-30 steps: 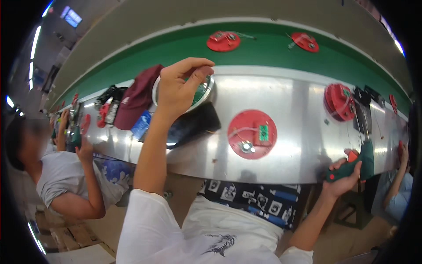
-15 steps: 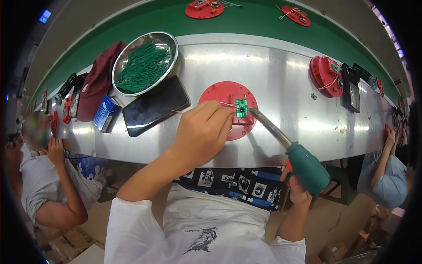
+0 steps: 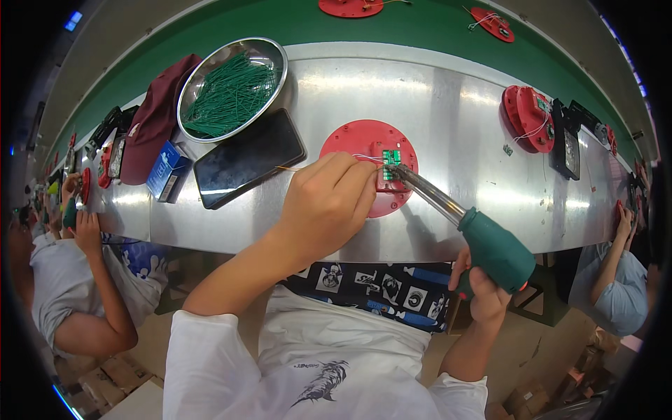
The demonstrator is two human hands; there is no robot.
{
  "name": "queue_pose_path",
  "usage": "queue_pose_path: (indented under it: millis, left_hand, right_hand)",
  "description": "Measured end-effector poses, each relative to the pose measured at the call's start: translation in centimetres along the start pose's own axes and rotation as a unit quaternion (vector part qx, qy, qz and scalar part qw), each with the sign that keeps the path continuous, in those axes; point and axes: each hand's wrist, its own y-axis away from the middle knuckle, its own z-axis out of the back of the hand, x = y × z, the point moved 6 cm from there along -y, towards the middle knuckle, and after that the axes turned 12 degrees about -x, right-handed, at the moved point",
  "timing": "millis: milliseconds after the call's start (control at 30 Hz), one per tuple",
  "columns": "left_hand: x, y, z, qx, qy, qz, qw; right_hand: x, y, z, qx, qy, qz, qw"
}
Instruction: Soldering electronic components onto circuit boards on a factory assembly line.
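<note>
A round red plastic disc (image 3: pixel 350 135) lies on the metal bench in front of me, carrying a small green circuit board (image 3: pixel 393 155) with thin wires. My left hand (image 3: pixel 327 199) rests over the disc's left side, thumb and fingertips pinched at the board's left edge. A thin wire (image 3: pixel 290 169) runs out to the left from under that hand; the fingertips hide its other end. My right hand (image 3: pixel 484 288) is wrapped round the handle of a green soldering gun (image 3: pixel 498 250). Its long metal barrel slants up and left, with the tip at the board beside my left fingertips.
Left on the bench are a metal bowl (image 3: pixel 283 77) of green wires, a black phone (image 3: pixel 250 159), a blue box (image 3: pixel 169 172) and a maroon cap (image 3: pixel 149 133). Stacked red discs (image 3: pixel 530 119) stand at right. More discs lie on the green belt (image 3: pixel 434 24). People work on both sides.
The soldering gun's tip has moved left from beside the board onto it. My left hand keeps its pinch by the board. The discs on the green belt have shifted to the right.
</note>
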Motion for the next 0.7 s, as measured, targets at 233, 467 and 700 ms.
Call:
queue_pose_path:
  millis: [233, 467, 700]
  left_hand:
    - [0.2, 0.0, 0.0, -0.009, 0.016, 0.006, 1.0]
    - [0.0, 0.1, 0.0, -0.01, 0.015, 0.004, 1.0]
    - [-0.6, 0.0, 0.1, -0.002, -0.015, -0.028, 0.999]
  right_hand:
    - [0.1, -0.3, 0.9, -0.044, -0.051, 0.074, 0.995]
    - [-0.5, 0.1, 1.1, -0.049, -0.048, 0.08, 0.994]
    - [-0.5, 0.4, -0.2, -0.017, 0.001, 0.057, 0.998]
